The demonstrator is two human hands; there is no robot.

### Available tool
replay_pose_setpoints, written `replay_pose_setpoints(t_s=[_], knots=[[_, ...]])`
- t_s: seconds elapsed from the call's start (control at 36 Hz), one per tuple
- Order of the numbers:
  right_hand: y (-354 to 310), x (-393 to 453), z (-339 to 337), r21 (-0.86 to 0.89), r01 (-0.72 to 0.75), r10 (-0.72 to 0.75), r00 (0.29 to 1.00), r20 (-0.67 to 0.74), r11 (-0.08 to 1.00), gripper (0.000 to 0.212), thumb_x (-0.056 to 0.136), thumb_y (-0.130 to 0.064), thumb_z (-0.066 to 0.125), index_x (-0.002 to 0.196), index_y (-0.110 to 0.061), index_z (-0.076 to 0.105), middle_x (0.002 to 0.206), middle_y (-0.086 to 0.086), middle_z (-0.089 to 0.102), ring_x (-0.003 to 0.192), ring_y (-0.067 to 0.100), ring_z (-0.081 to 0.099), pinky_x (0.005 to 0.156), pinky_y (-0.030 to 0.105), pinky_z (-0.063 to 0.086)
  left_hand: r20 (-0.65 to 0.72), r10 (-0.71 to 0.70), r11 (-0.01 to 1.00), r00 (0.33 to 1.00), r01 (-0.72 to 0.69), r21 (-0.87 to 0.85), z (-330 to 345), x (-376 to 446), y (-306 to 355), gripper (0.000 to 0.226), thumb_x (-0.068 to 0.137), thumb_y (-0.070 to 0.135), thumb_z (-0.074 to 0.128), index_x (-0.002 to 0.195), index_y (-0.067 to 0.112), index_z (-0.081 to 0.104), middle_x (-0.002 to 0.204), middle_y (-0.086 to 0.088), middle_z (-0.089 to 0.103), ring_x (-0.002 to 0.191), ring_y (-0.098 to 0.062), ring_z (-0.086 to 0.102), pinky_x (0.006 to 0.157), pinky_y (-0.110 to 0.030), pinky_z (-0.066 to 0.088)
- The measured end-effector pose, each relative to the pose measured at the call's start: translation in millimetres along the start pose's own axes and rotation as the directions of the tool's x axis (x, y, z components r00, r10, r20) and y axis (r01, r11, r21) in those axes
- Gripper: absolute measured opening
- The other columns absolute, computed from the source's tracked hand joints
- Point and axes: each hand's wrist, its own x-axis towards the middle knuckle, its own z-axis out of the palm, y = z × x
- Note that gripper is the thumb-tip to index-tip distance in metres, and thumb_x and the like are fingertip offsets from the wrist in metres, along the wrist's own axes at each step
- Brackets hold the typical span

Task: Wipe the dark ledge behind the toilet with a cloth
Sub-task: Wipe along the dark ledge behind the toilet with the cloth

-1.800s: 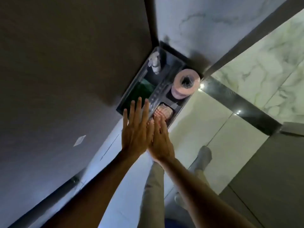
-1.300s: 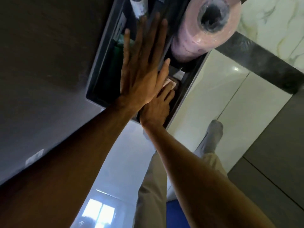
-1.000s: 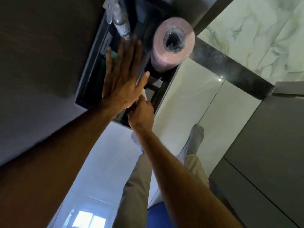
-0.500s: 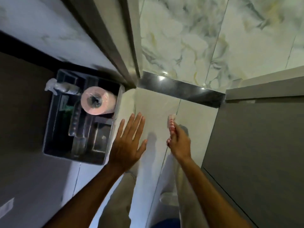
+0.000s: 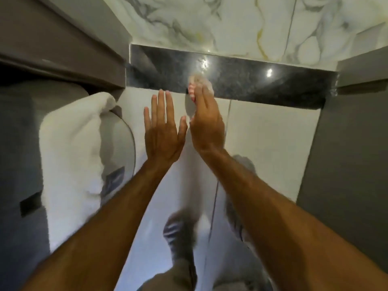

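Observation:
A dark polished stone ledge (image 5: 262, 82) runs across the upper middle of the view, below a marble wall. My right hand (image 5: 206, 124) holds a small pink and white striped cloth (image 5: 198, 85) at its fingertips, and the cloth overlaps the ledge's front edge near its middle. Whether the cloth touches the stone is unclear because of blur. My left hand (image 5: 162, 131) is flat and open just left of the right hand, fingers spread, holding nothing, in front of the pale tile below the ledge. No toilet is in view.
A white towel (image 5: 71, 156) hangs at the left over a rounded grey fixture. Brown panels (image 5: 63, 43) close in the upper left and a grey wall (image 5: 346, 164) the right. My legs and grey shoes (image 5: 180, 234) stand on the glossy pale floor below.
My right hand took the striped cloth out of the caddy and carried it right and up to the dark ledge. The view swung away from the caddy; the left hand followed, still open.

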Motion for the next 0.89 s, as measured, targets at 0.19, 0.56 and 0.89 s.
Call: replay_pose_setpoints(t_s=[0.19,0.56,0.89], knots=[[101.2,60.0,34.7,-0.522,0.430,-0.504,0.864,0.000,0.737,0.050,0.109,-0.028,0.066,0.148,0.003,0.065,0.148,0.023,0.070,0.136,0.037,0.071,0.115,0.053,0.059,-0.117,0.169,0.967,0.979,-0.141,0.212,103.2,42.0,-46.0,0.078,0.118,0.061,0.021,0.172,0.006,0.028,0.178,-0.025,0.026,0.165,-0.046,0.028,0.133,-0.066,0.029],[146.7,71.9,26.6,-0.719,0.636,-0.707,0.643,0.293,0.280,0.055,0.120,-0.040,0.042,0.162,-0.006,0.052,0.172,0.018,0.043,0.165,0.033,0.034,0.139,0.049,0.029,-0.296,0.235,0.968,0.926,-0.194,0.161,128.2,44.8,-65.1,0.068,0.118,0.044,0.024,0.170,0.001,0.030,0.177,-0.026,0.028,0.166,-0.042,0.028,0.134,-0.065,0.027],[98.3,117.5,13.9,-0.799,0.130,-0.542,0.797,-0.267,0.587,0.065,0.118,-0.039,0.040,0.174,-0.009,0.026,0.182,0.016,0.023,0.170,0.037,0.021,0.139,0.051,0.025,-0.360,0.196,0.979,0.912,-0.165,0.116,141.4,47.5,-69.7,0.074,0.114,0.048,0.027,0.175,0.007,0.019,0.183,-0.019,0.018,0.170,-0.038,0.018,0.137,-0.064,0.018]])
